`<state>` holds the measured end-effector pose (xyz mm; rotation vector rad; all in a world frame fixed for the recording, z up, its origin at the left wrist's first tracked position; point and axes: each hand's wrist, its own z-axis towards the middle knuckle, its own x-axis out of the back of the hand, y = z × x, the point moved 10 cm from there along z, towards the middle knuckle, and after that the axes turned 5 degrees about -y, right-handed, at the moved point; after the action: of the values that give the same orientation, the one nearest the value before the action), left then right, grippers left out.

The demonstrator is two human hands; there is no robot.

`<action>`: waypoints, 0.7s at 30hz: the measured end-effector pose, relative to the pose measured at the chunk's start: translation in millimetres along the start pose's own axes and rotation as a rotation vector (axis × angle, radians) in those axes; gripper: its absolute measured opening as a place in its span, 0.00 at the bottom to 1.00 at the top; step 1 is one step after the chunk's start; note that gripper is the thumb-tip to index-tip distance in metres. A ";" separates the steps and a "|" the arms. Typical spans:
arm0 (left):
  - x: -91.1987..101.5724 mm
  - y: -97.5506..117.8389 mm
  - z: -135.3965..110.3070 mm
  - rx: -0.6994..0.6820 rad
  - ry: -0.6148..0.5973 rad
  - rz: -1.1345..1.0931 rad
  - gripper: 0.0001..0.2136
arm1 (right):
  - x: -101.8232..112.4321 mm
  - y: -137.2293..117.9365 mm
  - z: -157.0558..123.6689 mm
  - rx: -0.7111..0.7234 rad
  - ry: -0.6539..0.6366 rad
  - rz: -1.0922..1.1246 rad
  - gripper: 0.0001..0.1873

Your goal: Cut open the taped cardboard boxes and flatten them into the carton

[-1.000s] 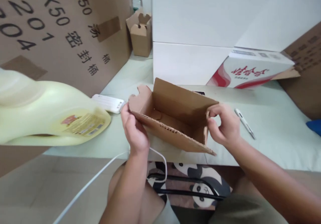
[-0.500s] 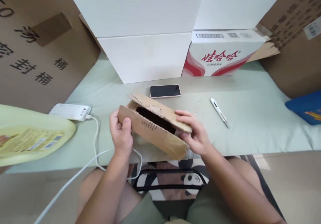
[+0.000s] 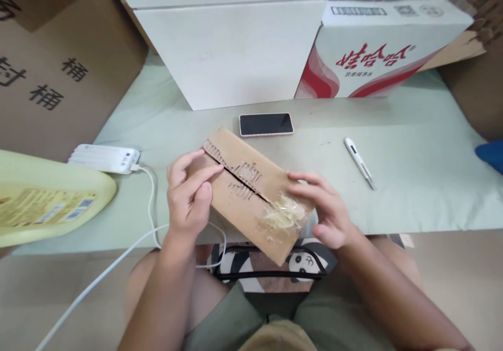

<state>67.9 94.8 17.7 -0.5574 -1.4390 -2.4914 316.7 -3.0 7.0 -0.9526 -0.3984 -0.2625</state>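
A small brown cardboard box [image 3: 251, 188] lies slantwise between my hands at the table's front edge. Its two top flaps meet along a narrow dark slit. Torn paper marks the seam, and shiny, crumpled clear tape clings to the right end. My left hand [image 3: 188, 194] grips the left end, with the index finger laid on the flap by the seam. At the right end, my right hand [image 3: 326, 204] holds the box with fingertips on the far flap's edge; its thumb is low beside the corner. The inside of the box is hidden.
Beyond the box lie a phone [image 3: 266, 124] and a white utility knife [image 3: 359, 163]. On the left are a power bank [image 3: 104, 158] with a white cable [image 3: 151, 204] and a yellow-green bottle [image 3: 51, 199]. White cartons [image 3: 231, 52] and a brown carton [image 3: 78, 78] stand behind.
The box's flaps have come down from a wide gap to a thin slit. My left index finger has moved onto the seam, and my right thumb has come out of the opening.
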 end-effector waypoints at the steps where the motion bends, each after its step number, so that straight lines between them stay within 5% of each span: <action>1: 3.2 -1.1 -1.1 0.015 0.006 -0.013 0.14 | 4.3 8.0 -3.4 -0.049 0.029 0.011 0.30; 5: 7.7 1.6 -6.2 -0.049 -0.017 0.018 0.13 | 7.3 30.5 -12.0 -0.184 0.079 0.085 0.29; 10: 3.7 16.1 -13.1 -0.304 -0.002 0.164 0.18 | -4.1 24.2 -4.7 -0.200 0.002 0.215 0.25; 14: -7.3 17.1 -9.6 -0.318 -0.094 0.157 0.17 | -0.6 24.7 -1.5 -0.256 -0.022 0.231 0.23; 17: -9.2 17.5 -7.1 -0.310 -0.156 0.168 0.17 | -5.1 35.8 -7.7 -0.328 -0.074 0.291 0.31; 21: -6.3 13.3 -6.4 -0.290 -0.200 0.209 0.16 | -21.9 70.1 -32.3 -0.625 -0.140 0.399 0.42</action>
<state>77.1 82.5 22.6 -0.9820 -1.0174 -2.5447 331.2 10.1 -70.8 -1.6441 -0.2447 0.0553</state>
